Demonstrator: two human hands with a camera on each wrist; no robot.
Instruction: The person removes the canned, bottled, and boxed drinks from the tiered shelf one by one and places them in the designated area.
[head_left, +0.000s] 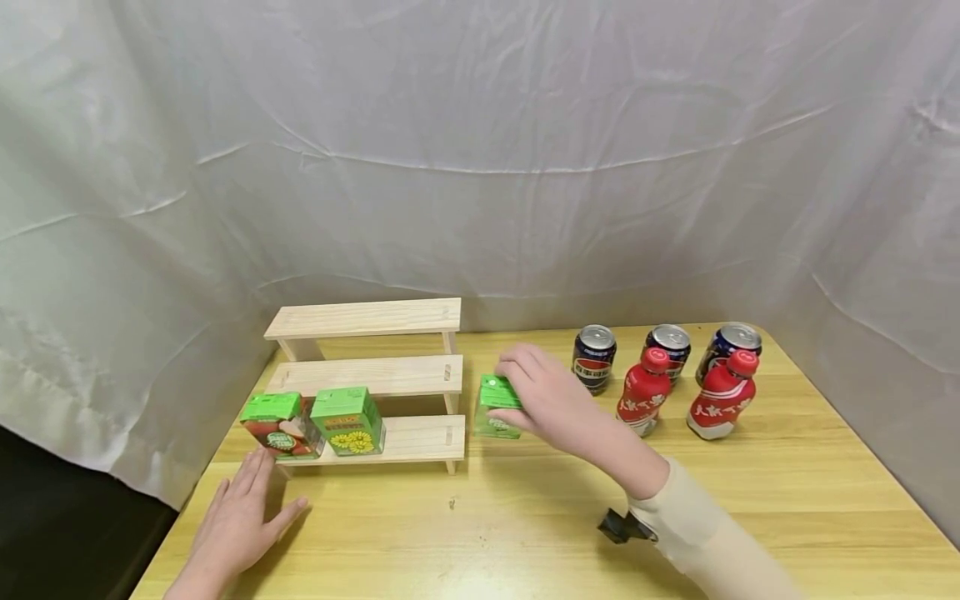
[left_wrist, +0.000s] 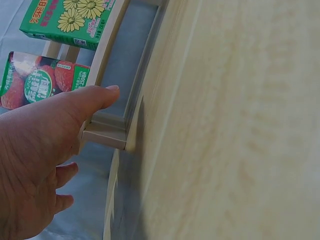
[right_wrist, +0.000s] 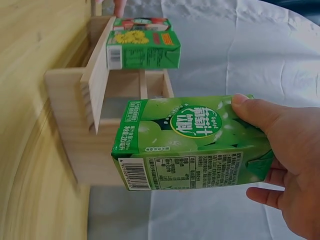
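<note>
My right hand (head_left: 551,402) grips a green grape juice box (right_wrist: 187,145) by its top end, thumb on one side and fingers on the other. This box is just off the right end of a three-tier wooden shelf (head_left: 420,433). On the lowest tier, toward the left, stand a strawberry-pictured juice box (head_left: 283,435) and a green box with yellow flowers (head_left: 348,421), side by side. My left hand (head_left: 236,517) is at the shelf's front left corner, fingers extended and thumb spread, holding nothing. In the left wrist view its thumb overlaps the shelf's end.
To the right, several dark blue cans (head_left: 595,358) stand toward the back of the wooden table (head_left: 525,533). Two red bottles (head_left: 643,396) are in front of them. Grey-white cloth (head_left: 480,183) hangs behind and along the sides.
</note>
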